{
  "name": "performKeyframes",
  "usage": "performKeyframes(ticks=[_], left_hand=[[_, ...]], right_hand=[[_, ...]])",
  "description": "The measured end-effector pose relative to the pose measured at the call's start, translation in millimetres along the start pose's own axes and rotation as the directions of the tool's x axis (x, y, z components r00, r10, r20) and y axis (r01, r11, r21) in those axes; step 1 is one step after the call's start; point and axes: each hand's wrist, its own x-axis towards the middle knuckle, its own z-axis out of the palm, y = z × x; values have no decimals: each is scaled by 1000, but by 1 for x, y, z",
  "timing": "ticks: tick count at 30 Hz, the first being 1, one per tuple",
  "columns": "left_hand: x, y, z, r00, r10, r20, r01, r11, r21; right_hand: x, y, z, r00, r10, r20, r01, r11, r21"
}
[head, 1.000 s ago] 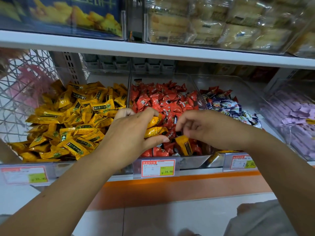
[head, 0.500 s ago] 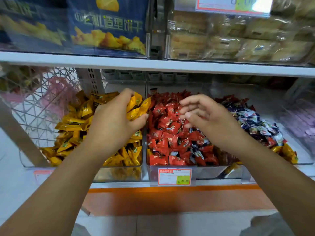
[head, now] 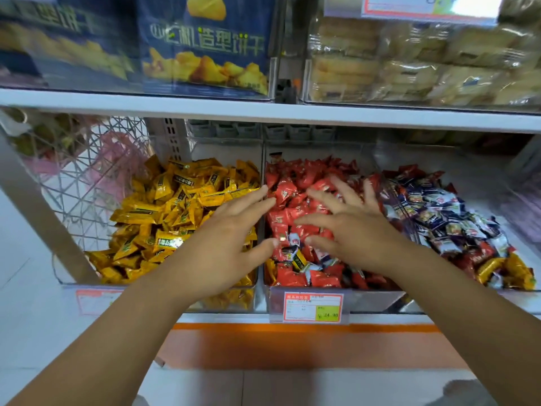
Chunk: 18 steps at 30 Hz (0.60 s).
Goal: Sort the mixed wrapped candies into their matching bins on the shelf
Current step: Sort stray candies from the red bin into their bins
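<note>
Three clear bins are being held side by side on the lower shelf [head: 380, 319]. They are being roofed closely by the shelf board [head: 263, 112] above, so room for reaching is being left only from the front, over the low front walls. The left bin [head: 58, 271] is being filled by yellow candies [head: 164, 212], the middle bin [head: 377, 300] by red candies [head: 298, 177], and the right bin [head: 483, 183] by blue-and-white candies [head: 439, 212]. The left and middle bins are being parted only by thin clear walls. A wire rack [head: 87, 171] is closing off the left side.

The right bin is being cut off by the picture's edge. The candies beneath both hands are being hidden. The small print on the price tag [head: 312, 307] is being lost to blur.

A stray yellow candy [head: 298, 260] is lying among the red ones at the front of the middle bin. More strays [head: 515, 271] are lying in the front right corner of the right bin.

The left hand [head: 231, 244] is being held over the wall between the left and middle bins, its grip spread wide, nothing being held. The right hand [head: 354, 230] is being held over the red candies, grip likewise apart and empty. Whether its fingertips are touching the wrappers cannot be told.
</note>
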Motion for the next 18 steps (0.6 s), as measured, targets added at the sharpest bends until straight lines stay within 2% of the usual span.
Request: performKeyframes(ticks=[2, 4, 6, 8, 10, 12, 14, 18], left_hand=[[-2, -1, -3, 1000, -1, 7, 1, 1000, 4], [-6, -1, -6, 1000, -1, 16, 0, 1000, 21], [-9, -2, -8, 999, -19, 41, 17, 999, 36], [-10, -4, -7, 998, -20, 52, 17, 998, 54], [-10, -6, -6, 999, -3, 40, 1, 999, 51], [-10, -8, -5, 999, -4, 34, 3, 999, 38], [-12, -9, -5, 999, -10, 35, 9, 999, 39], [-15, -12, -4, 1000, -6, 17, 6, 1000, 25]], right_hand=[[2, 12, -8, 996, 89, 11, -89, 996, -13], [-2, 14, -14, 993, 108, 45, -107, 994, -13], [-9, 3, -18, 996, -4, -89, 10, 997, 72], [-12, -19, -19, 956, -149, -254, 221, 933, 284], [-10, -43, -13, 953, -237, -189, 296, 864, 407], [-3, -55, -1, 963, -253, -94, 270, 893, 359], [4, -55, 7, 980, -195, -49, 201, 947, 252], [9, -58, 18, 989, -136, -60, 144, 976, 164]])
